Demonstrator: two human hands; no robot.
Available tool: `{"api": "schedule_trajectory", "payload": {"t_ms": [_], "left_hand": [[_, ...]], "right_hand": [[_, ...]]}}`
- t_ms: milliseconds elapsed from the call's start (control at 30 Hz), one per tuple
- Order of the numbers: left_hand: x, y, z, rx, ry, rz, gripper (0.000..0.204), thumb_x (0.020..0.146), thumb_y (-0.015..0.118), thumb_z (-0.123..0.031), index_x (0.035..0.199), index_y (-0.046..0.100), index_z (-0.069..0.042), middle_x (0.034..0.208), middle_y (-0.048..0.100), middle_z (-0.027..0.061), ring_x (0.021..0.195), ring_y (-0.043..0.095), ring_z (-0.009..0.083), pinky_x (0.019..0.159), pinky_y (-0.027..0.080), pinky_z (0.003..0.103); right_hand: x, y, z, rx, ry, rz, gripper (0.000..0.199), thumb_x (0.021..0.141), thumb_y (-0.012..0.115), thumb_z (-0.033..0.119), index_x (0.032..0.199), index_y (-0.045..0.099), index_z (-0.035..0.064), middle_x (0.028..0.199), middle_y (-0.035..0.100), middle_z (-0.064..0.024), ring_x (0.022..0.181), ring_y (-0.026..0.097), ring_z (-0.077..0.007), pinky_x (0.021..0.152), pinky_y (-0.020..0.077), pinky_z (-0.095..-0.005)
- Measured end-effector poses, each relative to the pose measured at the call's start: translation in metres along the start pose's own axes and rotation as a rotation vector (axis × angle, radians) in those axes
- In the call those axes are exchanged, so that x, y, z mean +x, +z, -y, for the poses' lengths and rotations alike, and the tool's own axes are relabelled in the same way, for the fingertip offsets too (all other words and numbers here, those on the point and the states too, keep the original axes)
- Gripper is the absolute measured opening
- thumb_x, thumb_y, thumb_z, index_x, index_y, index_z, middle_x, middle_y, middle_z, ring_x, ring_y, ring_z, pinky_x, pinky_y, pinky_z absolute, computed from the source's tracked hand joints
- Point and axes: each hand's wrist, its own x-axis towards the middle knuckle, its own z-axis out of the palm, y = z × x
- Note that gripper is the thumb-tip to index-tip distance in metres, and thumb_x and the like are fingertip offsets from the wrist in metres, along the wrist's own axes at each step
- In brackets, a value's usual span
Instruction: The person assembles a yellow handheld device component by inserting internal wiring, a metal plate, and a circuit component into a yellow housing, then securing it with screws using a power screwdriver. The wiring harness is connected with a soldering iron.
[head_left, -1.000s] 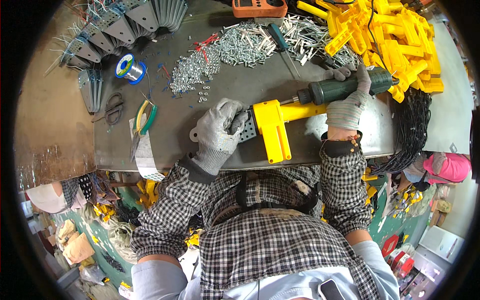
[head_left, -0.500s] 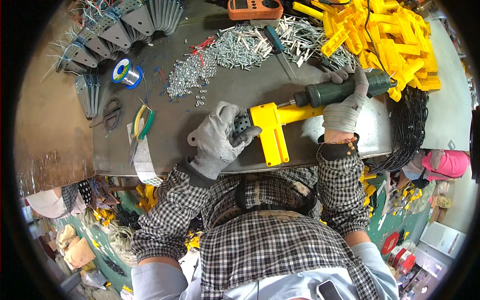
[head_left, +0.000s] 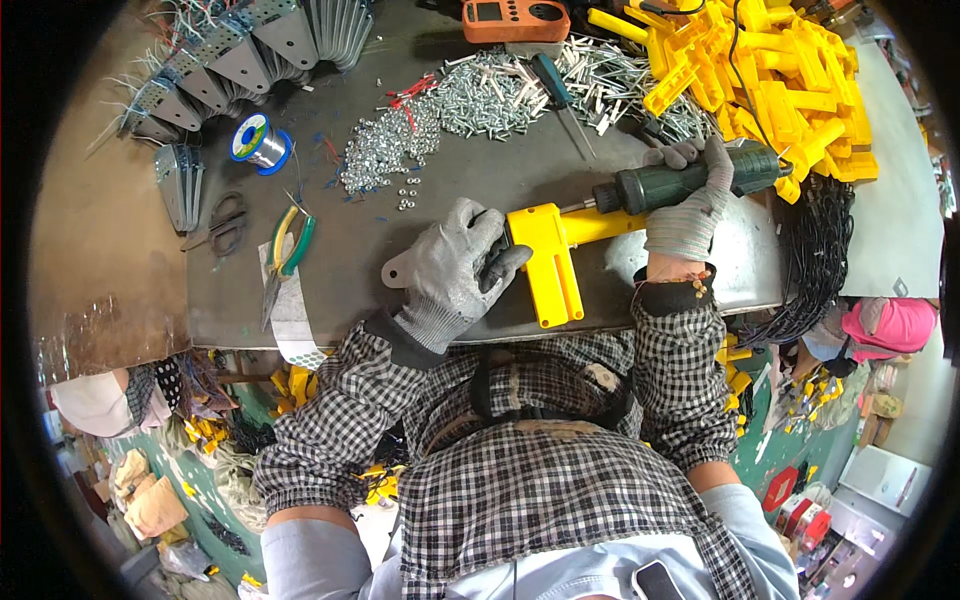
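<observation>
My left hand point(head_left: 455, 262), in a grey glove, is closed around a grey metal bracket point(head_left: 396, 272) whose rounded, holed end sticks out to the left. Its thumb and fingers press against the left side of a yellow plastic housing point(head_left: 545, 262), which lies on the bench near the front edge. My right hand point(head_left: 692, 222), also gloved, wraps a dark green electric screwdriver point(head_left: 640, 188) lying nearly level. The screwdriver's bit points left and meets the housing's upper right side; the exact contact point is too small to make out.
Loose screws point(head_left: 490, 100) and nuts point(head_left: 385, 150) lie behind, beside a screwdriver point(head_left: 550, 80). Yellow housings point(head_left: 790, 80) pile at back right, black cables point(head_left: 815, 250) below. Left are brackets point(head_left: 240, 60), a solder spool point(head_left: 262, 145), scissors point(head_left: 220, 225) and pliers point(head_left: 290, 245).
My left hand has shifted slightly right, and the bracket's perforated part between hand and housing is now mostly hidden. The right hand and electric screwdriver have hardly moved.
</observation>
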Motion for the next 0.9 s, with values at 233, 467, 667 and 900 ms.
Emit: {"api": "schedule_trajectory", "payload": {"t_ms": [233,467,667,900], "left_hand": [[0.002,-0.011,0.000,-0.012,0.039,-0.014,0.025,0.077,0.076,-0.014,0.095,0.062,-0.005,0.084,0.057,0.0093,0.070,0.061,0.0250,0.060,0.050,0.035],[0.003,-0.034,0.114,-0.050,-0.480,0.051,0.006,0.086,0.059,-0.005,0.091,0.063,-0.004,0.081,0.065,0.0113,0.066,0.063,0.0242,0.062,0.050,0.032],[0.019,-0.064,0.057,0.335,-0.381,0.257,0.006,0.084,0.059,-0.012,0.087,0.063,-0.008,0.077,0.065,0.0068,0.066,0.064,0.0217,0.060,0.050,0.033],[0.027,-0.056,0.064,0.956,0.127,0.518,0.015,0.091,0.052,-0.017,0.094,0.064,-0.009,0.089,0.065,0.0096,0.079,0.070,0.0278,0.064,0.057,0.040]], "right_hand": [[0.004,0.004,-0.001,-0.107,-0.020,-0.012,0.022,0.088,0.066,0.026,0.086,0.051,0.0094,0.073,0.049,-0.0002,0.062,0.050,-0.0141,0.074,0.0491,-0.0339],[-0.015,0.013,0.026,-0.079,-0.095,0.015,0.025,0.089,0.066,0.028,0.095,0.055,0.0056,0.076,0.051,-0.0011,0.066,0.052,-0.0141,0.075,0.0504,-0.0353],[-0.019,-0.004,0.040,-0.069,-0.117,-0.005,0.033,0.089,0.067,0.025,0.103,0.053,-0.0012,0.078,0.051,-0.0019,0.067,0.052,-0.0143,0.076,0.0497,-0.0368],[-0.015,-0.013,0.041,-0.004,-0.096,0.044,0.033,0.089,0.067,0.024,0.103,0.052,-0.0022,0.077,0.051,-0.0026,0.065,0.051,-0.0153,0.076,0.0500,-0.0379]]}}
